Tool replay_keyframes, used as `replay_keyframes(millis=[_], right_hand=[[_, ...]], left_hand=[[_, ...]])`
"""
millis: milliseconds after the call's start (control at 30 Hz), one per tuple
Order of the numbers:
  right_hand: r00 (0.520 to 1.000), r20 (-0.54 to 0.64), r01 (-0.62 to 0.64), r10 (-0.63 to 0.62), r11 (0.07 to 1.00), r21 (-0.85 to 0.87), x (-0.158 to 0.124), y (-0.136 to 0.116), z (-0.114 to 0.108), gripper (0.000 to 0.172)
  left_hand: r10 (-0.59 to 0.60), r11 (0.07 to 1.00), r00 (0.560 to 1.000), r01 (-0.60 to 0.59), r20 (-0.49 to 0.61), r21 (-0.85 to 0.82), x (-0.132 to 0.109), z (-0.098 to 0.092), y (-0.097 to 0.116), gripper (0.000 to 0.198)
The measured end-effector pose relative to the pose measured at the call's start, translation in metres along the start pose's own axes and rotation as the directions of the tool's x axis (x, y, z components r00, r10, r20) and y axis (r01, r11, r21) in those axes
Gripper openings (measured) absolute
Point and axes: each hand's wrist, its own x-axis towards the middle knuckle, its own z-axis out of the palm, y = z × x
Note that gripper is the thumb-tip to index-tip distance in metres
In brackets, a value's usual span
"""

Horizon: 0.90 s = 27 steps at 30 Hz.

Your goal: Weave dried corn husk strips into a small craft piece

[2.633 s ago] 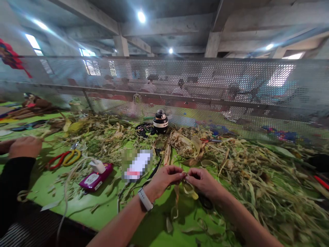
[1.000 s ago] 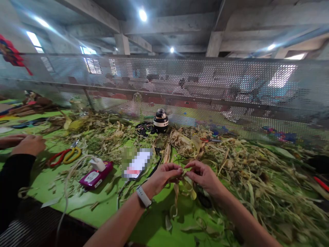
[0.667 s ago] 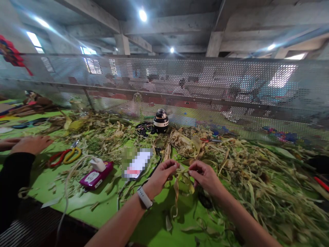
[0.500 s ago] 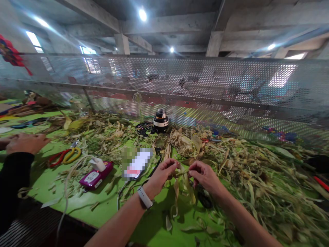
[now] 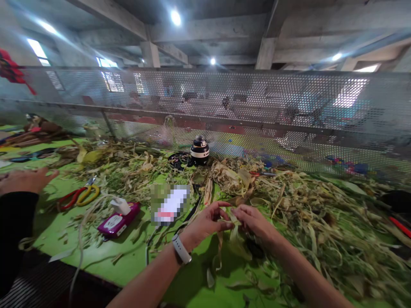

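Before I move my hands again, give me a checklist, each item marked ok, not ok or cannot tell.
1. Leaf strip at the fingertips: ok, it hangs between the left hand and right hand.
2. Strip firmly gripped: cannot tell, the fingers hide the contact.
3. Table free of scraps below the hands: not ok, loose leaf pieces lie there.
4. Red-and-yellow-handled tool away from both hands: ok, beyond the purple power block.
5. Black container upright: ok.
6. Co-worker's hand apart from mine: ok, far left.
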Motion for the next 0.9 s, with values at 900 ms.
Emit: replay_keyframes(millis=[900], right_hand=[[0.954,-0.287,0.145,-0.084,0.97,0.197,0.008,0.004,0.005,0.044]], left_hand=[[-0.332,0.932,0.897,0.264,0.293,0.248,-0.016,0.019,0.002,0.043]])
